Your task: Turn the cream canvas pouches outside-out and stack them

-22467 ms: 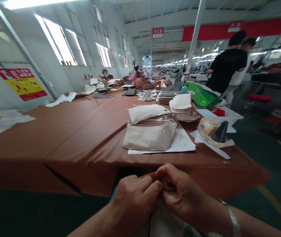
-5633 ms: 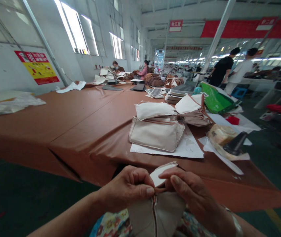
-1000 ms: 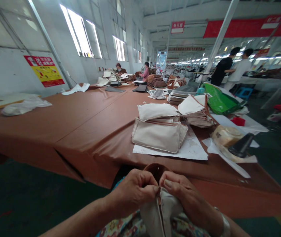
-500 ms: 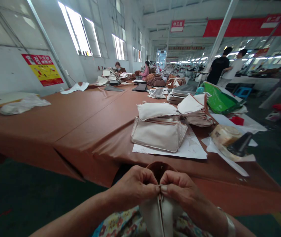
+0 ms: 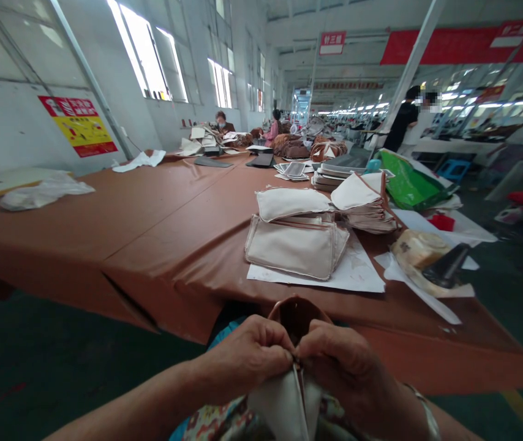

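Between my two hands, low in the view, is a leather piece, cream on the near side with a dark slit or seam down its middle. Brown leather curves up just behind my fingers and seems to belong to it. My left hand pinches the top of the slit, fingers curled. Close against it, my right hand is closed on the other side of the same spot. The fingertips almost touch and hide what lies between them. A patterned cloth lies under the piece, over my lap.
Ahead, stacked cream panels rest on white paper, with another stack beside them. To the right sit a wrapped yellowish block and a black tool. Brown sheeting covers the table. Other people work farther back.
My right hand has turned, its thumb now dropped out of sight behind the fingers. The leather piece has shifted slightly left. Both hands stay at the top of the slit.
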Demonstrator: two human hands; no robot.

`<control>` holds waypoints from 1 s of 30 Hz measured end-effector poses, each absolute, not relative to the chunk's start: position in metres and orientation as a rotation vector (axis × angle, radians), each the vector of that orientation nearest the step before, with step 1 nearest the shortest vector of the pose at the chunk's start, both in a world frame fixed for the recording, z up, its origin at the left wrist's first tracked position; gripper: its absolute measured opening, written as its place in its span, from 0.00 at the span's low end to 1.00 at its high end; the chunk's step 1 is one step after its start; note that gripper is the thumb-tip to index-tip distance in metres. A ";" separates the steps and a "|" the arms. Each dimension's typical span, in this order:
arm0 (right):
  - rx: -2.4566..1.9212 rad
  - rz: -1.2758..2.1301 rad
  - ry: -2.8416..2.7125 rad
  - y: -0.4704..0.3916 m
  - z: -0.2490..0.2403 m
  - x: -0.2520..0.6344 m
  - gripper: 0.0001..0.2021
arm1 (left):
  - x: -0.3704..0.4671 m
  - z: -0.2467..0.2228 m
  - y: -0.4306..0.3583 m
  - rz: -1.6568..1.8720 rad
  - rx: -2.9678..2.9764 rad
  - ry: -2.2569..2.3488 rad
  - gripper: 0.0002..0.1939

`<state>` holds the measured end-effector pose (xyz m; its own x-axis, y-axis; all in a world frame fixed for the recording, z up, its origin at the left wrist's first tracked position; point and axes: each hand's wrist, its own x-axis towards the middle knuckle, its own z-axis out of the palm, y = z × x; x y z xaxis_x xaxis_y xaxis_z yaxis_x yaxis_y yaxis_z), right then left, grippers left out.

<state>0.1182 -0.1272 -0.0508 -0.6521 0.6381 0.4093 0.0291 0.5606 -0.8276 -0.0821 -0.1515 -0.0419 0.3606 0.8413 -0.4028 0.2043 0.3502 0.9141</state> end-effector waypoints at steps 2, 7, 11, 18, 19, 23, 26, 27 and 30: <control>-0.453 0.969 -2.136 -0.127 -0.052 0.121 0.08 | -0.081 -0.041 -0.154 0.649 0.985 1.083 0.08; -0.425 0.704 -2.312 -0.125 -0.068 0.128 0.08 | -0.078 -0.039 -0.157 0.679 0.836 0.990 0.18; -0.277 0.569 -2.377 -0.128 -0.072 0.135 0.12 | -0.077 -0.039 -0.157 0.643 0.900 0.986 0.21; -0.691 1.371 -1.987 -0.130 -0.042 0.134 0.13 | -0.086 -0.025 -0.155 0.592 1.267 0.974 0.16; -0.680 1.445 -2.011 -0.127 -0.036 0.133 0.15 | -0.087 -0.021 -0.154 0.596 1.308 0.973 0.16; -0.552 1.532 -2.146 -0.118 -0.023 0.128 0.16 | -0.084 -0.014 -0.157 0.630 1.419 0.988 0.15; -0.463 1.446 -2.090 -0.117 -0.031 0.124 0.16 | -0.081 -0.022 -0.160 0.722 1.281 0.919 0.17; -0.450 1.447 -2.049 -0.117 -0.036 0.122 0.17 | -0.081 -0.027 -0.160 0.750 1.197 0.880 0.18; -0.473 1.532 -1.965 -0.117 -0.048 0.121 0.18 | -0.085 -0.040 -0.157 0.767 1.008 0.785 0.22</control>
<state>0.1211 -0.1166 -0.0477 -0.7590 0.6069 0.2357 -0.0804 0.2720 -0.9589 -0.0848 -0.1573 -0.0396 0.5010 0.8408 -0.2049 -0.1859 0.3358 0.9234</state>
